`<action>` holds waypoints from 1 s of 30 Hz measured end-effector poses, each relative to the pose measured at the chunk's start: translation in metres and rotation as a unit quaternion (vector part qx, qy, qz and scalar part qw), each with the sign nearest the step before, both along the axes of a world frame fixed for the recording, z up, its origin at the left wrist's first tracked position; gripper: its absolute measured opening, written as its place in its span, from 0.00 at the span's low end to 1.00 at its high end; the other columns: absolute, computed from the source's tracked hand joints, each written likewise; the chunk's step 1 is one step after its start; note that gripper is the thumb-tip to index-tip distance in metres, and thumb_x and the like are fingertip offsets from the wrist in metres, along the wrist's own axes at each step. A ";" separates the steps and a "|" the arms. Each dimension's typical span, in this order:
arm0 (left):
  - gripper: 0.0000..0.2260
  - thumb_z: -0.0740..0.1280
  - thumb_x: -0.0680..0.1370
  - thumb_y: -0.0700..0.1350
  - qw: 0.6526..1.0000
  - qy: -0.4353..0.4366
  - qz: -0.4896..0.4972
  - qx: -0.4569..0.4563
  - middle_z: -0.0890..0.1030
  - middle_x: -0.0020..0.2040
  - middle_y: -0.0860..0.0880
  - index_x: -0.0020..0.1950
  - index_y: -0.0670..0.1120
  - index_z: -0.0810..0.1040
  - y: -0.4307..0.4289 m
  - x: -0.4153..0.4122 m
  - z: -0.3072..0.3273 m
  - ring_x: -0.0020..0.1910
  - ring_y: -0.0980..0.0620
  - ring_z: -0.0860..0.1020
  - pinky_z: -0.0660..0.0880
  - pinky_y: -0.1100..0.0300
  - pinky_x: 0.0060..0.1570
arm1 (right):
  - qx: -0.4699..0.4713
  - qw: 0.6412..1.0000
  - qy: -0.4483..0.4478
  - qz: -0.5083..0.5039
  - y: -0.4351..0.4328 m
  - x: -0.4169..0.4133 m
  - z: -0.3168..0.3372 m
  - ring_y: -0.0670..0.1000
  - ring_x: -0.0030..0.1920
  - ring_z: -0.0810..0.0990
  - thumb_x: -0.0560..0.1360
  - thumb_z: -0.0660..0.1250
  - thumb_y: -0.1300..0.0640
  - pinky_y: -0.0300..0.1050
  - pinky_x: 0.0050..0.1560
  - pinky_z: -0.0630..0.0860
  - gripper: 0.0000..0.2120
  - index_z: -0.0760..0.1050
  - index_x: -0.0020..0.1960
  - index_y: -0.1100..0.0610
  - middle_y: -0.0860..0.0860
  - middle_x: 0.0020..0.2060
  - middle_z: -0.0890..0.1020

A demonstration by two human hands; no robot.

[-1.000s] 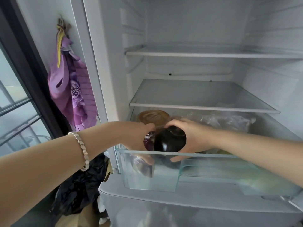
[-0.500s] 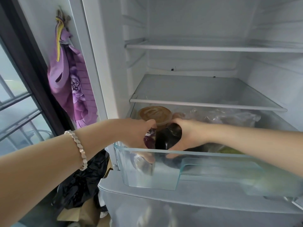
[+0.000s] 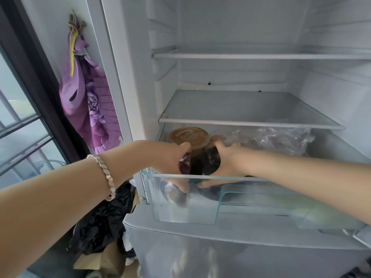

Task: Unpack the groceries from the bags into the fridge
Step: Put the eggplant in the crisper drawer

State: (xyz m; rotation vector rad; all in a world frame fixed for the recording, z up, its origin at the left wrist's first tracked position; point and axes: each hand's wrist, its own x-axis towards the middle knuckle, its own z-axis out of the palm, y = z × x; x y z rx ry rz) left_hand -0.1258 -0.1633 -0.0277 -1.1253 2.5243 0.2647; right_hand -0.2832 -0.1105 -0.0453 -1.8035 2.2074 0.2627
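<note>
The fridge stands open with its clear crisper drawer [image 3: 180,207] pulled out. Both my hands reach into the drawer's left end. My right hand [image 3: 226,159] grips a dark purple eggplant [image 3: 202,163] from the right. My left hand [image 3: 170,157] holds a purple plastic-wrapped item [image 3: 185,164] beside the eggplant, fingers curled down behind the drawer's front wall. A brown lidded cup [image 3: 189,137] stands just behind the hands, and a clear plastic bag of produce [image 3: 271,139] lies further right in the drawer.
Two bare glass shelves [image 3: 251,123] sit above the drawer. A purple cloth bag [image 3: 88,103] hangs on the wall at left. Black plastic bags [image 3: 104,221] and cardboard lie on the floor beside the fridge. A window frame runs along the far left.
The eggplant has gone lower and deeper into the drawer with my right hand. My left hand has stayed at the drawer's left end.
</note>
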 end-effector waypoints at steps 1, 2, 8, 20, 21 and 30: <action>0.41 0.73 0.65 0.62 1.000 0.002 0.002 0.000 0.75 0.55 0.50 0.69 0.50 0.55 0.000 0.001 0.000 0.44 0.53 0.75 0.75 0.59 0.45 | 0.009 1.000 -0.008 0.010 0.001 -0.002 0.002 0.62 0.69 0.66 0.54 0.66 0.23 0.55 0.67 0.67 0.62 0.42 0.76 0.49 0.60 0.72 0.61; 0.41 0.73 0.66 0.63 1.000 0.005 0.003 0.003 0.75 0.56 0.50 0.69 0.50 0.55 0.000 0.002 0.000 0.46 0.53 0.75 0.75 0.58 0.47 | 0.015 0.999 -0.028 0.024 0.002 -0.004 0.005 0.60 0.69 0.66 0.53 0.62 0.21 0.55 0.67 0.67 0.62 0.44 0.77 0.49 0.58 0.72 0.62; 0.36 0.68 0.72 0.61 0.996 0.073 0.045 0.026 0.68 0.69 0.52 0.74 0.50 0.58 0.003 0.002 0.000 0.62 0.51 0.71 0.70 0.59 0.61 | -0.141 0.984 -0.107 -0.018 0.034 -0.037 0.043 0.52 0.69 0.69 0.72 0.58 0.32 0.44 0.61 0.65 0.35 0.64 0.72 0.51 0.48 0.71 0.68; 0.45 0.64 0.62 0.75 0.998 0.052 0.024 0.035 0.68 0.71 0.53 0.73 0.53 0.61 0.000 -0.088 0.002 0.67 0.47 0.68 0.64 0.53 0.67 | -0.295 0.941 -0.129 -0.106 0.075 -0.077 0.003 0.52 0.35 0.81 0.75 0.63 0.43 0.46 0.41 0.78 0.16 0.73 0.32 0.49 0.50 0.32 0.82; 0.52 0.64 0.57 0.77 0.998 0.031 0.029 0.040 0.64 0.73 0.53 0.75 0.55 0.56 -0.001 -0.093 -0.001 0.70 0.47 0.65 0.62 0.52 0.69 | -0.305 0.940 -0.111 -0.107 0.075 -0.078 0.000 0.52 0.35 0.81 0.75 0.62 0.42 0.44 0.39 0.76 0.17 0.72 0.32 0.50 0.49 0.31 0.82; 0.47 0.70 0.60 0.68 0.999 0.031 0.006 0.008 0.74 0.57 0.51 0.71 0.44 0.63 -0.002 -0.103 -0.013 0.57 0.47 0.76 0.73 0.54 0.60 | -0.424 0.892 0.043 0.153 0.085 -0.077 -0.010 0.47 0.21 0.72 0.71 0.52 0.37 0.32 0.25 0.56 0.26 0.75 0.27 0.52 0.48 0.19 0.73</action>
